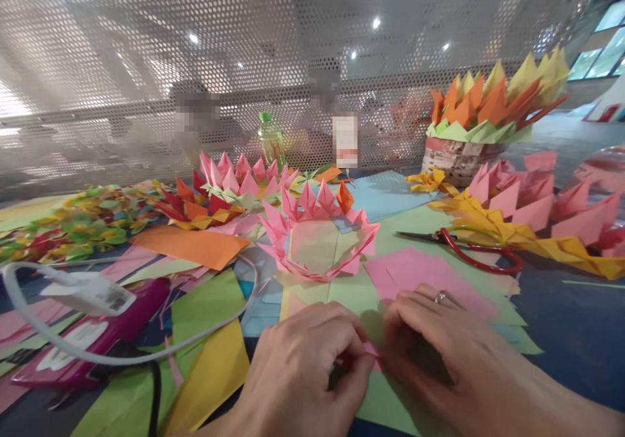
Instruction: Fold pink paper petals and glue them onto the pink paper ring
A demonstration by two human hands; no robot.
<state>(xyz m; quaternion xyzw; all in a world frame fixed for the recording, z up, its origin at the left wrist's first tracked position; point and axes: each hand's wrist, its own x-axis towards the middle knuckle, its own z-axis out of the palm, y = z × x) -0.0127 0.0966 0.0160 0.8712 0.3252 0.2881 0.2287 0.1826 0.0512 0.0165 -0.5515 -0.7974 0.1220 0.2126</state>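
Observation:
My left hand (pixel 303 359) and my right hand (pixel 434 346) meet at the near edge of the table, fingers curled, pinching a small folded pink paper piece (pixel 371 350) between them. Most of that piece is hidden by the fingers. My right hand wears a ring. Just beyond the hands lies a flat pink paper sheet (pixel 424 274) on green sheets. Farther back stands a pink paper crown ring (pixel 317 238) with one orange point.
Red-handled scissors (pixel 469 251) lie right of the crown. A white charger with cable (pixel 88 294) rests on a magenta case at left. Loose coloured sheets, a yellow folded chain (pixel 537 238), paper flowers, a large orange-yellow paper basket (pixel 488 118) and a green bottle (pixel 270 139) crowd the table. A mesh screen stands behind.

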